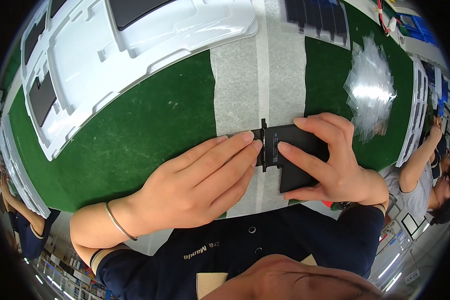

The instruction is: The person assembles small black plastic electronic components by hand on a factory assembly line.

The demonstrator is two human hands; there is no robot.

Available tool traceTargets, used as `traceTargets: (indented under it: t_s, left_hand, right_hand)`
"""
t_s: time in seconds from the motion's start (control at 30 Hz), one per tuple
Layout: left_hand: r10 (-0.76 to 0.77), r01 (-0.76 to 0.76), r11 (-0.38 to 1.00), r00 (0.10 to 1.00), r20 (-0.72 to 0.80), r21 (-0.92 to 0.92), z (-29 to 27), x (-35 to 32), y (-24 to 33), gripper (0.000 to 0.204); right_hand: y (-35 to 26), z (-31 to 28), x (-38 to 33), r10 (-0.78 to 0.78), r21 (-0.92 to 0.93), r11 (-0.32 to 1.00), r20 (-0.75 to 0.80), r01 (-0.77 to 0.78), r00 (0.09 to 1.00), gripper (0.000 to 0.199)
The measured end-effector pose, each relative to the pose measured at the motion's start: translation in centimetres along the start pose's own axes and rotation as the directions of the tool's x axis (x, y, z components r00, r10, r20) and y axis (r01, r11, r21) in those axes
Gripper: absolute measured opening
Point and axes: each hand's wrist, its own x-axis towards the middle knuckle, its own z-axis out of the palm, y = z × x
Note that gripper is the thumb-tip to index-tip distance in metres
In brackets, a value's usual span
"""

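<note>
A flat black battery pack (301, 172) lies on the grey-white strip across the green mat. My right hand (337, 162) grips its right part, with the thumb on the top face and the fingers around the far and near edges. Along the pack's left side runs a thin dark strip (264, 145) that juts out past both ends. My left hand (200, 182) stretches in from the left, its fingers close together and their tips pressing on a small black part beside that strip. Those fingers hide most of this part, and I cannot tell how it joins the pack.
A large white moulded tray (80, 75) with black flat pieces stands at the far left. Dark strips on a clear sheet (317, 22) lie at the far edge. Clear plastic films (370, 92) are piled at right, near white trays (416, 115). People work at both sides.
</note>
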Motion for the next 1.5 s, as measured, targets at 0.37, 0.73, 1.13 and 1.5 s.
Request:
traceTargets:
  t_s: [0.37, 0.73, 1.13, 1.5]
  left_hand:
    - [0.066, -0.066, 0.997, 0.998, 0.005, -0.049, -1.4, -0.6, 0.5, 0.019]
    - [-0.13, 0.091, 0.959, 0.983, -0.129, -0.27, -1.6, -0.9, 1.4, 0.04]
    - [-0.183, 0.081, 0.833, 0.974, -0.136, -0.547, -1.7, -1.2, 0.9, 0.065]
    - [-0.468, 0.035, -0.006, 0.883, 0.034, -0.999, -1.1, 5.2, -0.6, 0.065]
  right_hand:
    - [0.2, 0.3, -0.3, -0.05, -0.005, 0.999, -0.097, 0.05, 0.994, 0.063]
    - [0.3, 0.2, -0.7, 0.093, 0.413, 0.91, -0.318, 0.049, 0.944, 0.053]
    - [0.7, 1.1, -1.1, 0.299, 0.889, 0.423, -0.319, 0.174, 0.899, 0.023]
    - [-1.1, 0.6, 5.6, 0.415, 0.928, 0.137, -0.371, 0.346, 0.83, 0.019]
